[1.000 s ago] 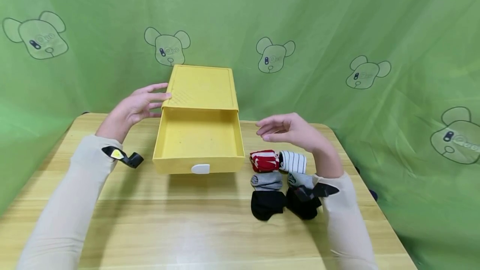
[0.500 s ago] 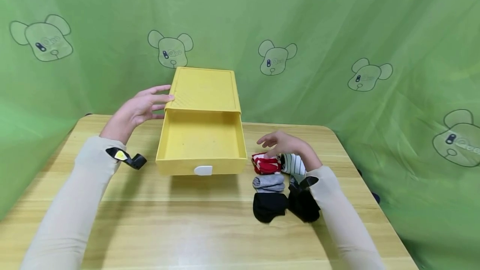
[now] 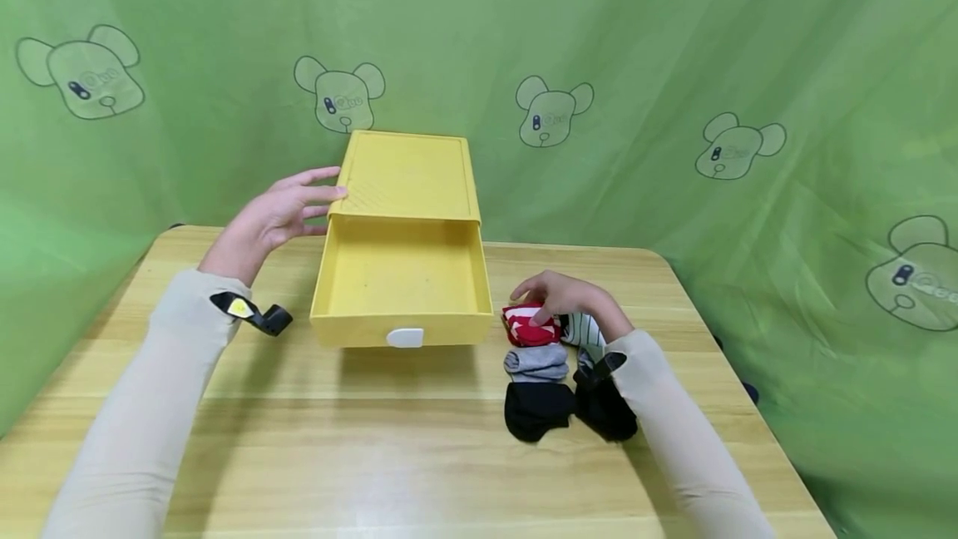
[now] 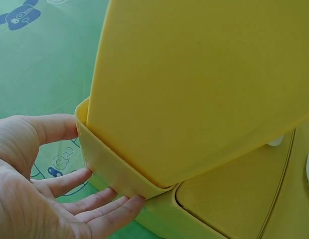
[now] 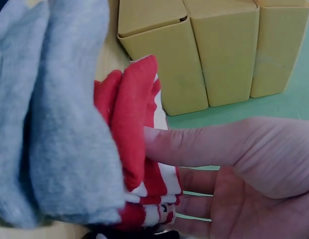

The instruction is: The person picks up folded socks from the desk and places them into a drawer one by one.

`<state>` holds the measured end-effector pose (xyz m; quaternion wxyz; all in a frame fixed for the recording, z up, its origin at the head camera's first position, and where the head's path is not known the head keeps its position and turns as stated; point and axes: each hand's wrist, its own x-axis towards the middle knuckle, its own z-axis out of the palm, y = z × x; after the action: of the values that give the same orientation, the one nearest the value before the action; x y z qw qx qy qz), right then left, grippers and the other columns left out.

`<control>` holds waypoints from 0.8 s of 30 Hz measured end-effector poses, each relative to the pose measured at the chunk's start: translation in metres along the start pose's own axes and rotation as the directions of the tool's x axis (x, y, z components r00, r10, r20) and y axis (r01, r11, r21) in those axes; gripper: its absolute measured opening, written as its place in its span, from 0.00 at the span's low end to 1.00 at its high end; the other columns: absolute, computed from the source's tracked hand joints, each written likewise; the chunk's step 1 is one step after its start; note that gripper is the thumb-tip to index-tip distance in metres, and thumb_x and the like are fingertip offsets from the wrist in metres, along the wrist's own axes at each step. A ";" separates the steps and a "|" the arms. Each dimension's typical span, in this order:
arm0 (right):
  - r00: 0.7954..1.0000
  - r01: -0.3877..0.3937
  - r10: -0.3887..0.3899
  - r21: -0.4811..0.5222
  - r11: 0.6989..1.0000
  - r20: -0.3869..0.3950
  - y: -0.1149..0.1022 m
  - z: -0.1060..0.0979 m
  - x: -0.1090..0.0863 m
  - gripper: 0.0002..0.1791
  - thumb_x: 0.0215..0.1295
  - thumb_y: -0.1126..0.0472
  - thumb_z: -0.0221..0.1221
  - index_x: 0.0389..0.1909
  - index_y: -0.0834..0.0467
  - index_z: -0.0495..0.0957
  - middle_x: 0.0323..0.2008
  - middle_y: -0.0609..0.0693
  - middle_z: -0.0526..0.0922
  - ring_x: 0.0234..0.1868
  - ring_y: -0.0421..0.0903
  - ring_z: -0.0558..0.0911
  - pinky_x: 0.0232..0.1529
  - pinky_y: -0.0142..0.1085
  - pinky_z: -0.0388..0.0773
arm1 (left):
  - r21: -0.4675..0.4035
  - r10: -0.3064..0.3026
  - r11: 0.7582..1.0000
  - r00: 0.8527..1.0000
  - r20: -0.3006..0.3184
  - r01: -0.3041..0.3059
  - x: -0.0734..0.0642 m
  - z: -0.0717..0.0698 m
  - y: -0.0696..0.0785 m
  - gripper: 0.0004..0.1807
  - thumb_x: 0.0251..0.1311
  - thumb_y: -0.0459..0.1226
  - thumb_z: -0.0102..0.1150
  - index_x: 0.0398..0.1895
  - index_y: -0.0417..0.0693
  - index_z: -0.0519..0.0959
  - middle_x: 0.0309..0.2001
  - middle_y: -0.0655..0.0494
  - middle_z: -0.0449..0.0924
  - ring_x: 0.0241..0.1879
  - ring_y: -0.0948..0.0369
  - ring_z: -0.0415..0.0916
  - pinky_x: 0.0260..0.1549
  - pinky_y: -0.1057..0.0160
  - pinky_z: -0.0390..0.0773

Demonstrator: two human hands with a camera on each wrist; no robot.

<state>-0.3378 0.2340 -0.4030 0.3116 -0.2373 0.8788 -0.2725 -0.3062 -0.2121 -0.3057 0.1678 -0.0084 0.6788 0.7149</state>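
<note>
A yellow drawer unit (image 3: 408, 177) stands at the back of the table, its top drawer (image 3: 401, 329) pulled out toward me with bare inside. My left hand (image 3: 275, 215) rests on the unit's left side, fingers fairly straight and spread against the casing (image 4: 117, 167). Right of the drawer, my right hand (image 3: 565, 294) pinches a folded red-and-white sock (image 5: 137, 119) between thumb and fingers. Directly in front of it lies a folded grey sock (image 3: 535, 363). A white striped sock (image 3: 582, 329) sits partly hidden under the right hand.
Two black socks (image 3: 537, 410) (image 3: 606, 410) lie nearer me, the right one partly behind the wrist strap (image 3: 602, 368). Another grey sock there is mostly covered. Lower drawer fronts (image 5: 224, 55) show in the right wrist view. A green curtain (image 3: 629, 40) hangs behind the wooden table (image 3: 359, 464).
My right hand has come down from above the socks onto the red-and-white one and now pinches it. The left hand stays on the drawer unit; the view shifts slightly.
</note>
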 end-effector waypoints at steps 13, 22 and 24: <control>0.999 -0.022 0.018 -0.099 0.995 -0.043 -0.001 0.006 0.001 0.15 0.60 0.74 0.66 0.48 0.63 0.83 0.41 0.54 0.86 0.40 0.44 0.80 0.41 0.34 0.81 | -0.007 -0.005 1.000 1.000 -0.004 0.005 0.000 -0.001 0.000 0.44 0.71 0.39 0.60 0.83 0.57 0.47 0.56 0.62 0.73 0.79 0.46 0.53 0.76 0.41 0.59; 0.991 0.016 -0.023 -0.053 0.998 -0.128 0.000 0.008 0.003 0.14 0.59 0.76 0.65 0.46 0.65 0.81 0.41 0.56 0.84 0.39 0.46 0.78 0.38 0.33 0.79 | -0.017 -0.009 1.000 1.000 -0.004 0.009 0.001 0.001 0.000 0.43 0.72 0.38 0.59 0.83 0.56 0.47 0.60 0.59 0.72 0.80 0.46 0.52 0.77 0.40 0.58; 0.989 0.028 -0.031 -0.021 0.999 -0.147 -0.001 0.007 0.002 0.14 0.60 0.75 0.65 0.47 0.66 0.80 0.42 0.57 0.84 0.41 0.47 0.79 0.39 0.34 0.80 | -0.019 -0.009 1.000 1.000 -0.004 0.008 0.000 0.002 0.000 0.43 0.72 0.38 0.59 0.83 0.56 0.47 0.60 0.58 0.71 0.80 0.46 0.51 0.77 0.40 0.58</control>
<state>-0.3348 0.2298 -0.4077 0.2394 -0.2323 0.8985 -0.2854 -0.3059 -0.2106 -0.3060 0.1693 -0.0144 0.6723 0.7205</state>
